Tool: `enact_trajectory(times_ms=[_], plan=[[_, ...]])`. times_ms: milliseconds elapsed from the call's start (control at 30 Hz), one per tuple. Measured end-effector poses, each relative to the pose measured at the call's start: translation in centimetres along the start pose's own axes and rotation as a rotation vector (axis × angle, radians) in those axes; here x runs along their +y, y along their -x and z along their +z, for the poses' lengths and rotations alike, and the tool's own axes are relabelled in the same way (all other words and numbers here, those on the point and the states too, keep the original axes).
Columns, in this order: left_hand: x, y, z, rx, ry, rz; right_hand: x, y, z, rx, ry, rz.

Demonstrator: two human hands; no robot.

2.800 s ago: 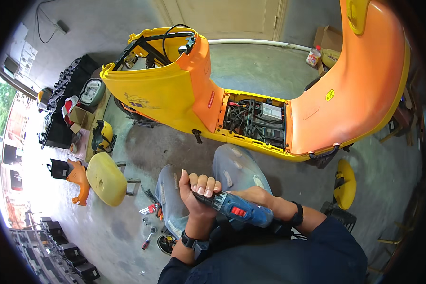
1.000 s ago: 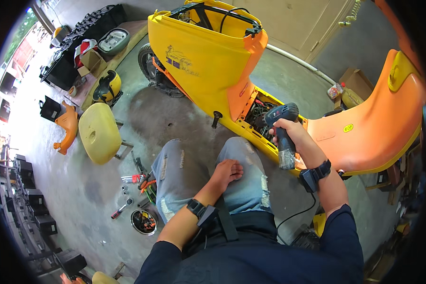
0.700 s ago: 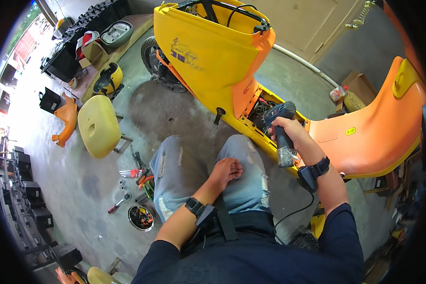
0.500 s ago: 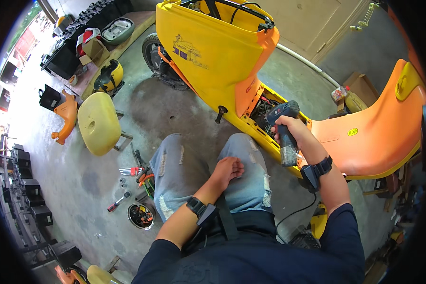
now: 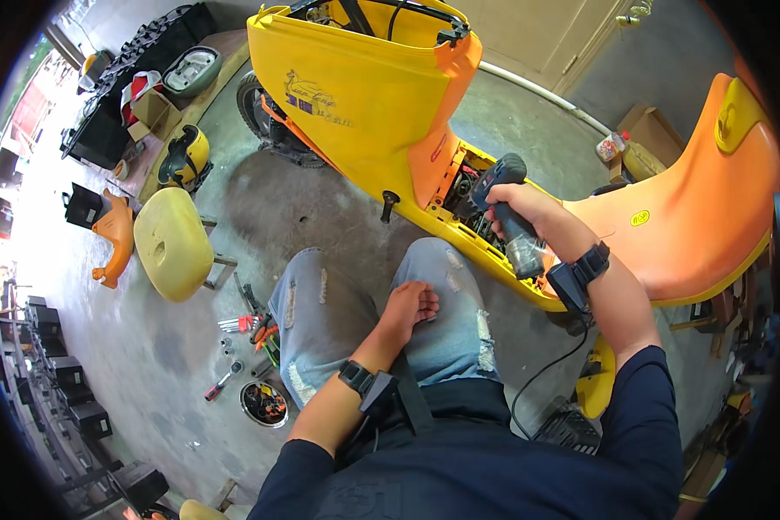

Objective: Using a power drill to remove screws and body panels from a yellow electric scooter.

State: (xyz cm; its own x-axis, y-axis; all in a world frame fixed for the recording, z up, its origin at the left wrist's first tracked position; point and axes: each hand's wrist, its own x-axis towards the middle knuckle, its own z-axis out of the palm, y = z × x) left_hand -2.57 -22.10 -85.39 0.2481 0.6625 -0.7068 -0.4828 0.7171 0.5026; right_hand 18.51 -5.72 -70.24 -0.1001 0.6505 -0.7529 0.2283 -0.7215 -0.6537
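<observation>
My right hand (image 5: 529, 211) is wrapped round the handle of a dark cordless drill (image 5: 499, 179). The drill's head is over the open floor section (image 5: 464, 206) of a yellow and orange scooter (image 5: 368, 95), where wiring and metal parts show. Its tip cannot be made out against the dark parts. My left hand (image 5: 412, 308) rests on my thigh with its fingers curled in. Whatever it may hold, if anything, is hidden in the palm. A black bolt-like peg (image 5: 389, 205) sticks out from the scooter's near side.
On the floor by my left knee are a ratchet (image 5: 224, 381), several hand tools (image 5: 256, 321) and a round bowl (image 5: 264, 404) of small parts. Farther left stands a stool with a yellow seat (image 5: 175, 247), beside an orange panel (image 5: 113, 238). The scooter's orange seat section (image 5: 667, 234) lies right.
The scene has shifted left in the picture as the view turned. My right hand stays over the scooter's opening with the drill; my left hand remains curled on my thigh.
</observation>
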Motion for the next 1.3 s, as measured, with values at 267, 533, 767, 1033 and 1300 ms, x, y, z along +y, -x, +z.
enact_trajectory(times_ms=[267, 533, 767, 1033, 1300], plan=[[0.3, -3.7, 1.9, 0.052, -0.678, 0.459, -0.1, 0.7, -0.5, -0.034, -0.018, -0.029], [6.6, -10.5, 5.7, 0.208, -1.222, 0.926, 0.8, 1.0, -0.1, -0.039, 0.034, -0.086], [7.0, -11.4, 7.0, 0.198, -1.48, 0.732, 1.2, 1.3, 0.0, -0.049, -0.051, -0.116], [6.0, -12.4, 6.3, 0.258, -1.309, 0.878, 2.1, 1.6, 0.0, 0.016, -0.151, -0.076], [6.3, -10.3, 6.3, 0.21, -1.266, 1.067, 2.8, 4.6, -0.4, -0.001, -0.224, -0.123]])
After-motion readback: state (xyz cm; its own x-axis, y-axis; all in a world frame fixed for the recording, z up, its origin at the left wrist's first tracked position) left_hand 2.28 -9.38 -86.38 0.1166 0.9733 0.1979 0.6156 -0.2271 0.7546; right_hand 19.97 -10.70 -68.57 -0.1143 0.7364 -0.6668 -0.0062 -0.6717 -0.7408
